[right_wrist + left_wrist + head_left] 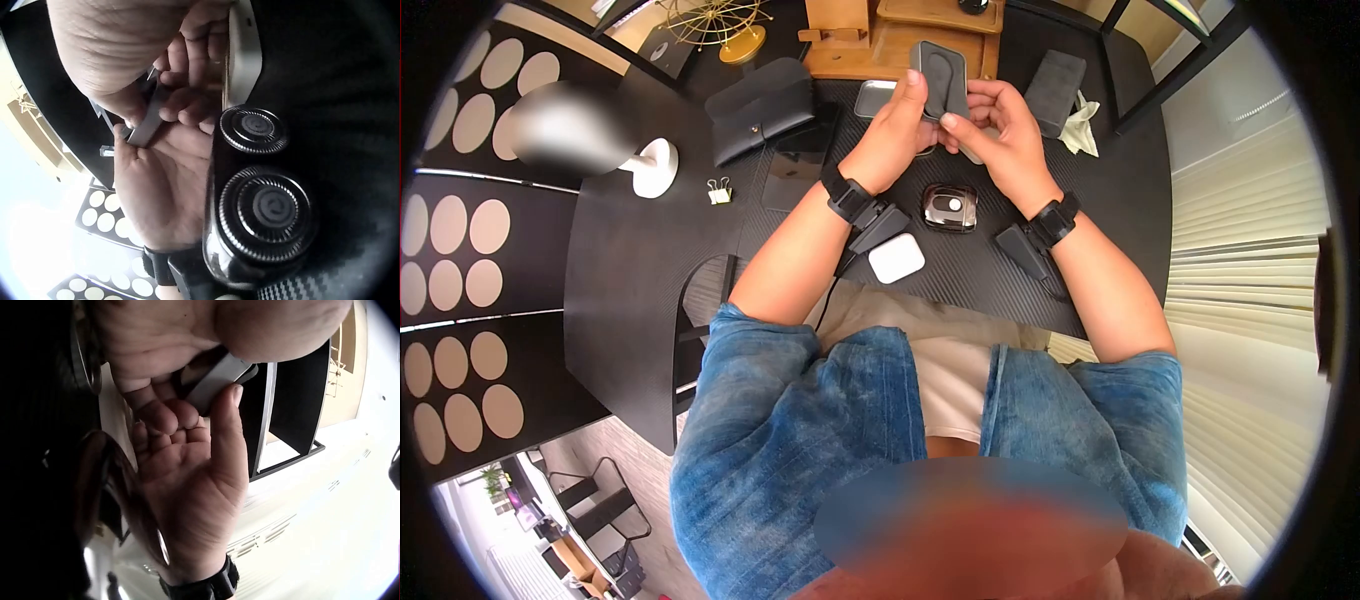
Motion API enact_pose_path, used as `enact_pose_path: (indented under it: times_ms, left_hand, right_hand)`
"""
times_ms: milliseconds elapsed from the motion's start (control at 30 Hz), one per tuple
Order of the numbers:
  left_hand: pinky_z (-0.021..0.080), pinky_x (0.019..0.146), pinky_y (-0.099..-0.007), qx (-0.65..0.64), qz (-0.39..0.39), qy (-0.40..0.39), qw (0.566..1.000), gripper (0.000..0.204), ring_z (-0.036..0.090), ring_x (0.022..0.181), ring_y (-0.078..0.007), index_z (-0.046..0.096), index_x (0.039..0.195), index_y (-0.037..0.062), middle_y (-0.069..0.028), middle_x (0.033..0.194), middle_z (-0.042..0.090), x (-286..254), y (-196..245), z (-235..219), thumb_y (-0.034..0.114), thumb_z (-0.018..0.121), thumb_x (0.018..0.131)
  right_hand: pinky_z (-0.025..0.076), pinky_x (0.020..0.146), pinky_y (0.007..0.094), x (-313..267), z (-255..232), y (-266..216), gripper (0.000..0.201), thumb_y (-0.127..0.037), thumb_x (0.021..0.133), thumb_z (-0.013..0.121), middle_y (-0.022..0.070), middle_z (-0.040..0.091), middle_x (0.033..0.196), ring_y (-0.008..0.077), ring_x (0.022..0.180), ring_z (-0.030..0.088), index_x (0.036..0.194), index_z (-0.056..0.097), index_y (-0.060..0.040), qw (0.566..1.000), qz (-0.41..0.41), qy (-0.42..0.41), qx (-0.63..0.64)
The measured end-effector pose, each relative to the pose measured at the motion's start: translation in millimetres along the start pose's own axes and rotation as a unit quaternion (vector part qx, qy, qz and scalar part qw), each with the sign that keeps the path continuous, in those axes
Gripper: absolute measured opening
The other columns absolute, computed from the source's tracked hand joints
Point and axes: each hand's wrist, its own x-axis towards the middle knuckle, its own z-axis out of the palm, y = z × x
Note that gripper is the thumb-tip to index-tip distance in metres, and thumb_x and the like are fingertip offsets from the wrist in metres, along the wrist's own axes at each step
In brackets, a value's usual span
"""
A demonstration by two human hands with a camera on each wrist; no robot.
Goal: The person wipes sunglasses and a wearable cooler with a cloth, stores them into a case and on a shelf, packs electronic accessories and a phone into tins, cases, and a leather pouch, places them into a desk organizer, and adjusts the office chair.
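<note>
1. Black and finely ribbed, the tabletop (1112,185) spreads before me, with slatted blinds (1245,290) to my right and a wooden organiser (855,64) towards the back.
2. Raised above it, between my left hand (890,130) and right hand (1008,135), is the grey case (147,120). The fingers of both pinch it, thumbs at its edges and the rest curled behind or beneath.
3. I hold it tipped, probably so the dark insert (943,78) faces me; gripping the edges leaves most of the hollow uncovered.
4. An electric shaver (950,207) rests between my wrists, likely placed for easy reach. Its body is glossy, its two round heads ringed with fine metal ridges.
5. Near my left wrist lies a smooth white case (897,259) with rounded corners.
6. What I hold has a plain, metal-looking side; its insert seems matt, with a long curved recess.
7. Farther off sit a leather-looking black pouch (760,105) and a felt-like grey block (1056,92) beside a crumpled pale cloth (1081,132).
</note>
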Motion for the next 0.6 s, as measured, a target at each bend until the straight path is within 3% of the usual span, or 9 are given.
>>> enact_pose_path:
  times_ms: [167, 267, 367, 467, 533, 600]
  left_hand:
    - [0.051, 0.079, -0.0321, 0.025, 0.002, -0.007, 1.000, 0.068, 0.058, 0.084, -0.0191, 0.038, 0.135, 0.0021, -0.0104, 0.106, 0.059, -2, 6, 3, 0.061, 0.029, 0.101]
    - [0.052, 0.082, -0.0326, 0.076, 0.004, 0.023, 0.997, 0.068, 0.060, 0.090, -0.0193, 0.038, 0.135, 0.0016, -0.0115, 0.111, 0.059, -9, 17, 13, 0.060, 0.031, 0.101]
    - [0.052, 0.091, -0.0341, 0.109, 0.016, 0.046, 0.993, 0.065, 0.064, 0.102, -0.0214, 0.040, 0.140, -0.0004, -0.0128, 0.124, 0.058, -9, 20, 15, 0.053, 0.028, 0.104]
    - [0.055, 0.088, -0.0340, 0.069, 0.030, 0.033, 0.997, 0.060, 0.064, 0.103, -0.0228, 0.042, 0.136, -0.0017, -0.0144, 0.125, 0.058, -5, 14, 8, 0.049, 0.033, 0.105]
    - [0.058, 0.082, -0.0336, 0.095, 0.045, 0.028, 0.994, 0.054, 0.067, 0.098, -0.0242, 0.046, 0.130, -0.0029, -0.0157, 0.118, 0.060, -3, 11, 5, 0.045, 0.037, 0.105]
    - [0.058, 0.077, -0.0327, 0.122, 0.036, 0.032, 0.991, 0.052, 0.069, 0.093, -0.0244, 0.047, 0.128, -0.0030, -0.0156, 0.114, 0.062, -1, 13, 2, 0.043, 0.037, 0.105]
  right_hand:
    - [0.053, 0.073, 0.0270, 3, -6, 5, 0.052, -0.016, 0.081, 0.081, 0.0102, 0.060, 0.103, 0.0138, 0.089, 0.061, 0.119, 0.050, 0.0021, 0.999, 0.020, -0.019, 0.025]
    - [0.053, 0.077, 0.0277, 4, -9, 3, 0.053, -0.015, 0.081, 0.081, 0.0104, 0.060, 0.106, 0.0143, 0.092, 0.060, 0.121, 0.049, 0.0019, 0.990, 0.088, -0.070, 0.090]
    - [0.052, 0.084, 0.0298, 4, -7, 7, 0.055, -0.015, 0.081, 0.080, 0.0105, 0.060, 0.107, 0.0161, 0.098, 0.060, 0.122, 0.047, 0.0020, 0.996, 0.048, -0.051, 0.060]
    - [0.050, 0.090, 0.0316, 4, -5, 6, 0.057, -0.014, 0.081, 0.080, 0.0111, 0.061, 0.109, 0.0174, 0.102, 0.061, 0.124, 0.046, 0.0022, 0.999, 0.009, -0.023, 0.042]
    - [0.050, 0.091, 0.0319, 6, -6, 6, 0.057, -0.012, 0.081, 0.079, 0.0119, 0.062, 0.111, 0.0181, 0.103, 0.061, 0.124, 0.045, 0.0025, 0.997, -0.066, -0.002, -0.044]
    - [0.050, 0.091, 0.0315, 7, -7, 4, 0.057, -0.012, 0.082, 0.079, 0.0119, 0.062, 0.110, 0.0180, 0.103, 0.062, 0.125, 0.045, 0.0028, 0.997, -0.068, 0.000, -0.041]
